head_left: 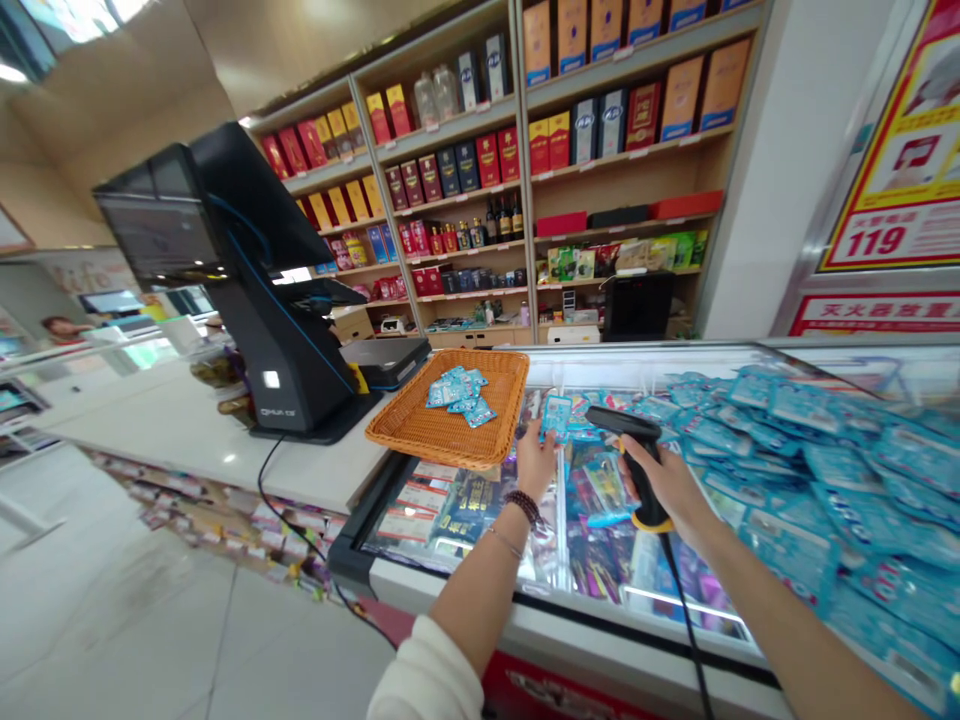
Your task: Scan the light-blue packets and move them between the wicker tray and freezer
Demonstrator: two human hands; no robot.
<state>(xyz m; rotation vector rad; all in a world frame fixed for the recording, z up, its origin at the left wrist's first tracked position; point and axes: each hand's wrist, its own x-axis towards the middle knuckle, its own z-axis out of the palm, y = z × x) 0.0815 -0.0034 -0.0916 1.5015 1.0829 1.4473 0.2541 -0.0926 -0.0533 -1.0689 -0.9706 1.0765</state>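
While the left hand (535,460) is pinching a light-blue plastic packet (556,411) beside a rectangular orange-brown wicker basket (416,428), the right hand (670,488) is gripping a black-and-yellow pistol-shaped scanner (626,424) by its handle.

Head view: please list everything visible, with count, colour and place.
Counter: one, white, left
Terminal: one, black, on counter
Flat device: one, dark, beside terminal
Wicker basket: one, tan, centre
Basket packets: several, blue, inside
Display case: one, white, foreground
Packaged goods: many, multicoloured, inside case
Packet pile: uncountable, blue, right
Held packet: one, blue, beside basket
Scanner: one, black and yellow, beside held packet
Shelves: several, beige, background
Boxes: many, multicoloured, on shelves
Signs: two, red, yellow, white, right
Left hand: one, holding packet
Right hand: one, holding scanner
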